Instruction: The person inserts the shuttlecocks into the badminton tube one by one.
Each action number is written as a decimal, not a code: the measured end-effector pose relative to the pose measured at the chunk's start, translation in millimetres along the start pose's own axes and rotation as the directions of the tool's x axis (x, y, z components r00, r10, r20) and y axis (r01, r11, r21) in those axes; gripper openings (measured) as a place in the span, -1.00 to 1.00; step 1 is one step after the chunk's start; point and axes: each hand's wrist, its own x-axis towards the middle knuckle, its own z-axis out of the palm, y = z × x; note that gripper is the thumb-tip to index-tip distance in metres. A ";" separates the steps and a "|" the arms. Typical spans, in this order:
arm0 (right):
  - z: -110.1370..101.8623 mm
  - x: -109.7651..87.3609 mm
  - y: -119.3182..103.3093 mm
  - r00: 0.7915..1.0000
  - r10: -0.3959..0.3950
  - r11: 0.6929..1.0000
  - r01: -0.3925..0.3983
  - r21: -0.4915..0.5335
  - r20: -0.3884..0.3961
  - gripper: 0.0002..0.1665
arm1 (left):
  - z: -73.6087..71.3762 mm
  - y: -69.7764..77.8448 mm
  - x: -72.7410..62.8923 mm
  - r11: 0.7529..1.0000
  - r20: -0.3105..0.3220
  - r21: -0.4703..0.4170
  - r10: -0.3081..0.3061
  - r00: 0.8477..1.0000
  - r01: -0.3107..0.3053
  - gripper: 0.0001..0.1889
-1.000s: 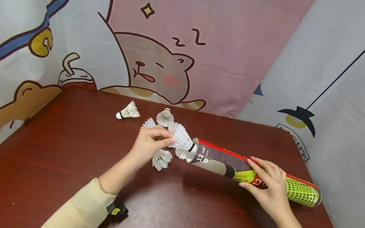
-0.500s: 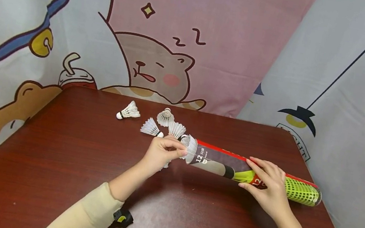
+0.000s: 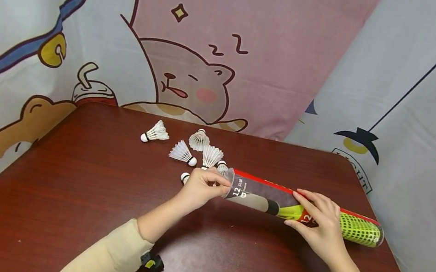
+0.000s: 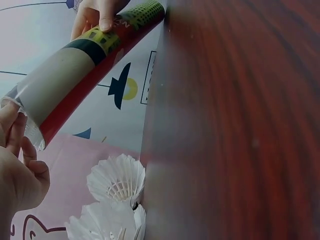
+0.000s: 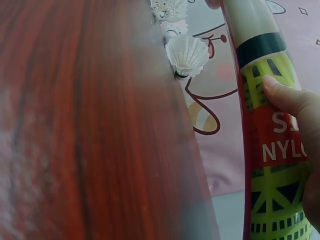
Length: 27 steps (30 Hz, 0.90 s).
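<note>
My right hand (image 3: 322, 222) grips the middle of a long shuttlecock tube (image 3: 253, 194), printed grey, red and yellow-green. The tube lies slantwise above the table, its mouth toward the left. At that mouth my left hand (image 3: 203, 189) pinches a white shuttlecock (image 4: 34, 134) with thumb and fingers. Only the pale edge of its skirt shows; the rest is inside the tube. In the right wrist view the right thumb (image 5: 285, 95) lies along the printed wrapper.
Several loose shuttlecocks lie behind and left of the tube mouth, among them one at the far left (image 3: 156, 132), one at the back (image 3: 199, 140) and one nearer (image 3: 183, 152). A brown table (image 3: 79, 200) meets a cartoon curtain (image 3: 278, 61) behind.
My left hand has moved right, pushing the shuttlecock from outside the mouth into the tube until little of it shows. The right hand and tube have hardly moved.
</note>
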 end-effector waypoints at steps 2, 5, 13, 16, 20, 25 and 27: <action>1.0 1.0 -0.8 1.000 -0.014 1.000 0.014 0.005 -0.012 -0.18 | 3.2 0.0 0.6 1.000 0.006 -0.018 -0.005 1.000 0.006 -0.89; 2.3 1.5 -1.3 1.000 -0.023 1.000 0.023 0.008 -0.019 -0.18 | 6.7 -1.7 1.1 1.000 0.017 -0.027 -0.006 1.000 0.006 -0.86; 1.1 0.6 -0.7 1.000 -0.014 1.000 0.014 0.007 -0.002 -0.18 | -0.7 -1.5 3.4 1.000 0.106 0.008 0.012 0.994 -0.013 -0.87; -0.2 -0.3 0.1 1.000 -0.005 1.000 0.005 0.009 0.009 -0.17 | -7.6 -0.7 5.2 0.999 0.139 0.023 0.026 0.990 -0.029 -0.88; -2.3 -1.7 0.4 0.999 0.029 1.000 -0.029 -0.006 0.034 -0.08 | -17.8 0.1 7.8 0.999 0.121 0.053 -0.005 0.993 -0.002 -0.87; -4.1 -2.6 0.5 0.994 0.084 0.996 -0.082 -0.033 0.066 -0.01 | -34.8 -1.1 12.4 0.993 0.057 0.113 -0.036 0.998 0.029 -0.85; -4.5 -2.7 0.4 0.993 0.093 0.995 -0.091 -0.035 0.072 -0.01 | -42.4 6.2 14.0 0.989 0.024 0.142 -0.045 0.999 0.042 -0.84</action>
